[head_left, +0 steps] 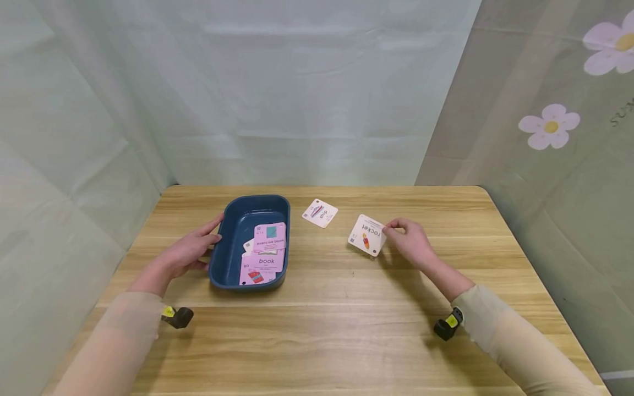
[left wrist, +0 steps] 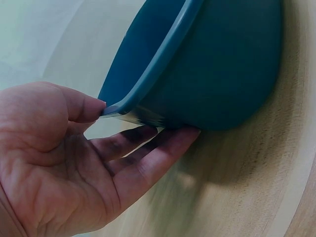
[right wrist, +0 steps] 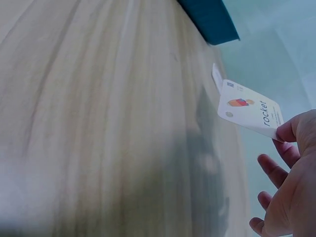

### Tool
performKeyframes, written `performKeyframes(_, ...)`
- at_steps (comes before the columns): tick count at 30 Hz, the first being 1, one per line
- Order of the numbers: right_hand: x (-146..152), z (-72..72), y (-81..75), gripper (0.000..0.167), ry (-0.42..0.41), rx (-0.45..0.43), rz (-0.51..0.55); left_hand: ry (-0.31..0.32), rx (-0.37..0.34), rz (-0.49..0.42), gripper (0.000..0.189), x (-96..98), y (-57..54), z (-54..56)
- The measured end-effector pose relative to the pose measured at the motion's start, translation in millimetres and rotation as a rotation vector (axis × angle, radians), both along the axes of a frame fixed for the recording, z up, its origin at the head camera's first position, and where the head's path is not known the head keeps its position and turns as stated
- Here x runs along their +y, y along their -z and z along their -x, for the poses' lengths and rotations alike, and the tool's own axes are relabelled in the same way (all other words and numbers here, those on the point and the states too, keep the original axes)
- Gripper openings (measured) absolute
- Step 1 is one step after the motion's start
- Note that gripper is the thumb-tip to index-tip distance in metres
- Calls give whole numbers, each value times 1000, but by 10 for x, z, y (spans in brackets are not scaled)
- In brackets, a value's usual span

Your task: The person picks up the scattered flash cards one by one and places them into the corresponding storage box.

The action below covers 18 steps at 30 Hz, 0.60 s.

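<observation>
A dark blue tray (head_left: 233,275) stands on the left half of the table, and my left hand (head_left: 185,254) holds it by its left side. In the left wrist view, the thumb lies on the rim and the fingertips (left wrist: 190,136) touch the outer wall. Pink cards marked "book" (head_left: 266,261) and "exercise book" (head_left: 269,237) lie overlapping inside. My right hand (head_left: 410,242) pinches a white "rocket" card (head_left: 366,235) by one corner. In the right wrist view, that card (right wrist: 249,106) is lifted off the table. A white "ship" card (head_left: 320,213) lies flat between tray and right hand.
The wooden table (head_left: 337,341) has its back edge against a pale cloth curtain (head_left: 297,99). More cloth hangs on both sides, with flowers printed on the right one. A small black camera is strapped to each wrist.
</observation>
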State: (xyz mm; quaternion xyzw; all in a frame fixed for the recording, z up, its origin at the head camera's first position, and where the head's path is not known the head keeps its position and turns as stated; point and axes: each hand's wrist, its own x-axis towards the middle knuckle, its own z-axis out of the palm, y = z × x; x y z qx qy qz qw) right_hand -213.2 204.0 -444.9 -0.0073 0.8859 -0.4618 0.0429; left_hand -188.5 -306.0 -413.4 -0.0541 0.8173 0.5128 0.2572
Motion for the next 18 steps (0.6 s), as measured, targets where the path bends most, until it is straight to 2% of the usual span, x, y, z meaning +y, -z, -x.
performKeyframes(18, -163, 64, -218, 34, 21, -4, 63, -7, -12, 10, 65, 12, -13, -1)
